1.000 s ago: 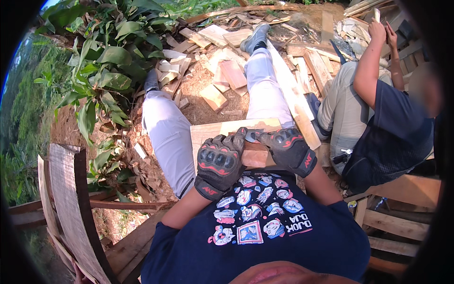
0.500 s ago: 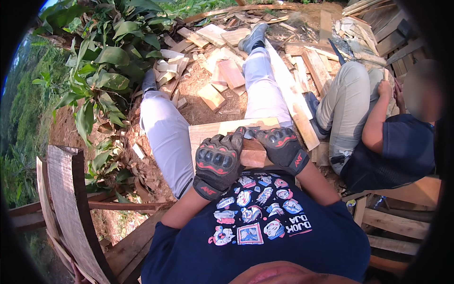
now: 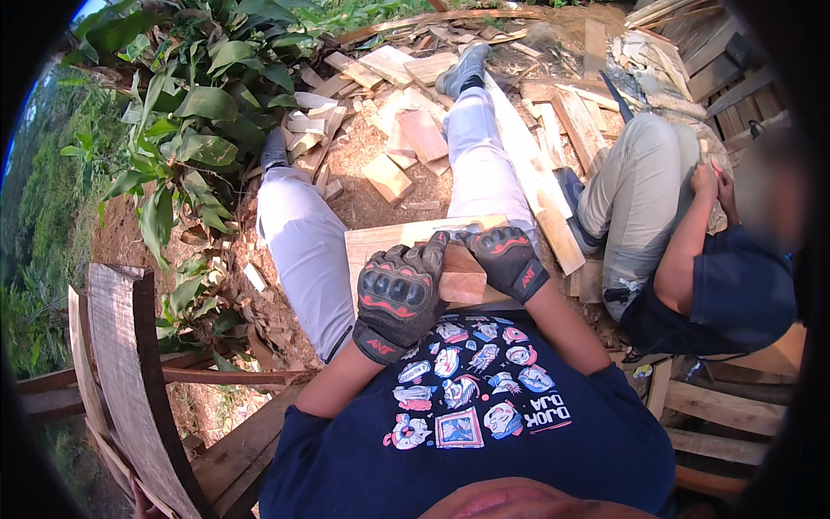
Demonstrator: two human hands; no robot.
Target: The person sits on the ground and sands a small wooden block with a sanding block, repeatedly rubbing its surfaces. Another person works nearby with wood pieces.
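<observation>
A reddish-brown wooden block (image 3: 462, 281) rests on a pale wooden board (image 3: 367, 242) that lies across my thighs. My left hand (image 3: 398, 290), in a black glove with red trim and hard knuckle guards, is closed on the block's left side, its thumb along the top. On the block's right, my right hand (image 3: 504, 259), gloved alike, has its fingers curled over the far part of the block. What those fingers grip is hidden beneath the glove.
Wood offcuts (image 3: 387, 177) and shavings cover the ground ahead. A long plank (image 3: 536, 177) lies beside my right leg. At the right sits another person (image 3: 718, 268), hands together. Leafy plants (image 3: 199, 104) grow at left; an upright slab (image 3: 130, 346) stands near my left elbow.
My right hand has shifted slightly left and nearer to me over the block, covering a grey piece seen before. My left hand stays put. The other person's hands have moved slightly.
</observation>
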